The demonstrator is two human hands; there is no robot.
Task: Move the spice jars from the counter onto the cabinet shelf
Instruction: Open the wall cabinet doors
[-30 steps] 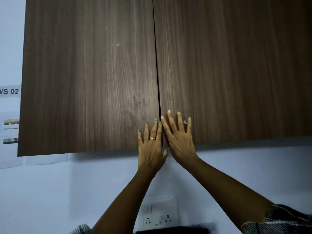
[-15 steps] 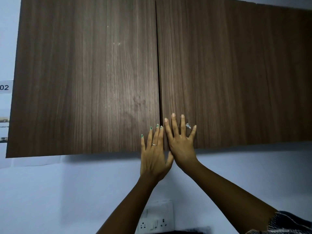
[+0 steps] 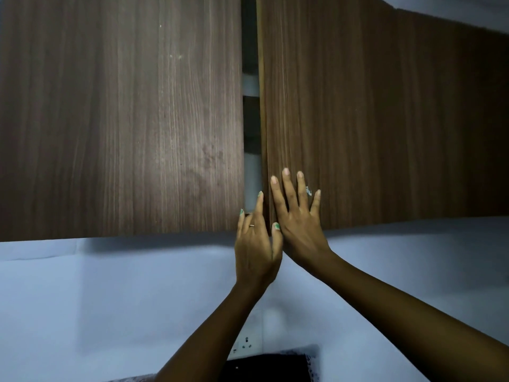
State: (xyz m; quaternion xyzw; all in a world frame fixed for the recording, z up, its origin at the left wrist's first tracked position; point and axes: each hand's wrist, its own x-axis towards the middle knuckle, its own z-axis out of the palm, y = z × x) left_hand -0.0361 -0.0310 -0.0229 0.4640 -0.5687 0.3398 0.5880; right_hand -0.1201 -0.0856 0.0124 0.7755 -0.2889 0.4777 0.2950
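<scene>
No spice jars or counter are in view. A dark wood wall cabinet fills the upper frame. Its left door and right door stand slightly apart, leaving a narrow gap that shows dim shelf edges inside. My right hand lies flat with spread fingers on the lower inner corner of the right door. My left hand is turned edge-on at the bottom of the gap. Its index finger points straight up along the right door's edge.
A pale wall runs below the cabinet, with a white socket plate low in the middle. Something dark sits at the bottom edge below the socket.
The doors were closed tight before; a gap has opened between them as the right door's edge swung out. My left hand turned from flat on the left door to edge-on at the gap.
</scene>
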